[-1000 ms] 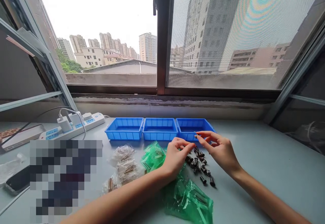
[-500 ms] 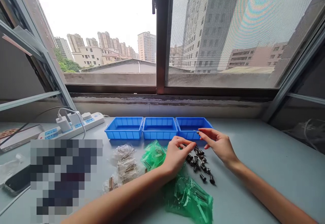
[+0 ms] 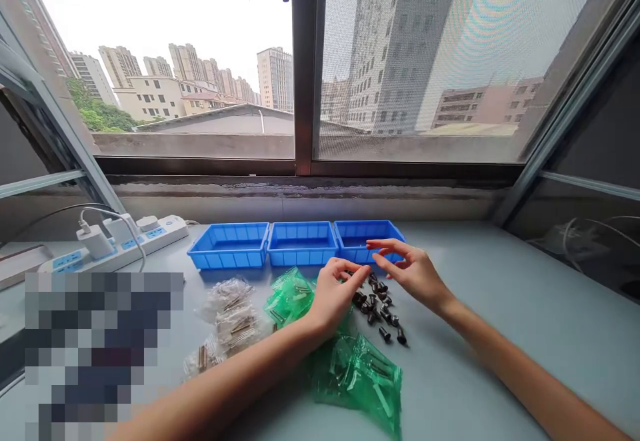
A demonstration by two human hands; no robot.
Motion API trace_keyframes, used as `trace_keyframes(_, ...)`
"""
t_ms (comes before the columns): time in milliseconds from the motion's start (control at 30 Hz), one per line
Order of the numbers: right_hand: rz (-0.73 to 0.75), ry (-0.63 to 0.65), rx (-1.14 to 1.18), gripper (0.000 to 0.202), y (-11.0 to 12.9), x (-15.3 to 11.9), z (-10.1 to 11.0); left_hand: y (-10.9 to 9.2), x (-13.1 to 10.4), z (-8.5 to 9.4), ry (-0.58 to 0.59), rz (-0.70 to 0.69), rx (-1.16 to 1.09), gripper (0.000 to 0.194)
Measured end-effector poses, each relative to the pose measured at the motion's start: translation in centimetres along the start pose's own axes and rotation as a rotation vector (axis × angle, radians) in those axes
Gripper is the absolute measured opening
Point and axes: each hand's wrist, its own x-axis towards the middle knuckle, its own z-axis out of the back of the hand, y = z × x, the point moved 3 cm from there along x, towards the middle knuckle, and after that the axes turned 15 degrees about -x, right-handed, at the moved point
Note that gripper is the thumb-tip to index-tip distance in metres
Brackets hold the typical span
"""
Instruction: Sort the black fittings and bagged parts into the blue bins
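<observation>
My right hand [image 3: 411, 271] reaches over the front edge of the right blue bin [image 3: 369, 254], its thumb and fingers apart with nothing visible between them. My left hand [image 3: 336, 298] hovers just left of a pile of dark screws [image 3: 384, 304]. Its thumb and fingertips are pinched together; whatever they may hold is hidden. Beneath the left wrist lie green plastic packets, one farther back [image 3: 291, 300] and a larger one in front [image 3: 377, 384]. Small metal parts show through the green plastic.
Two more blue bins, the left [image 3: 230, 259] and the middle [image 3: 303, 256], stand in the same row. Clear bags of metal pins [image 3: 239, 324] lie left of the green packets. A white power strip [image 3: 117, 246] with plugs sits farther left, before the window.
My right hand held a small thin metal piece at the right bin; now its fingers have spread and the piece is out of sight. My left hand keeps its pinch. The camera view has shifted slightly.
</observation>
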Motion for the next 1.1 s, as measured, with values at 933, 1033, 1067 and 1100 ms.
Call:
trace_keyframes(933,0.099,0.232,-0.519,0.017,-0.7,-1.2,-0.9,0.2,0.0,0.0,0.013,0.158,-0.195,0.041)
trace_keyframes(1033,0.095,0.227,-0.508,0.017,-0.7,-1.2,-0.9,0.1,-0.1,0.0,0.007,0.165,-0.184,0.041)
trace_keyframes(1067,0.089,0.226,-0.506,0.016,-0.7,-1.2,-0.9,0.1,-0.1,0.1,0.005,0.164,-0.180,0.041)
trace_keyframes(1100,0.082,0.227,-0.504,0.016,-0.6,-1.2,-0.9,0.0,-0.2,0.1,0.004,0.164,-0.179,0.040)
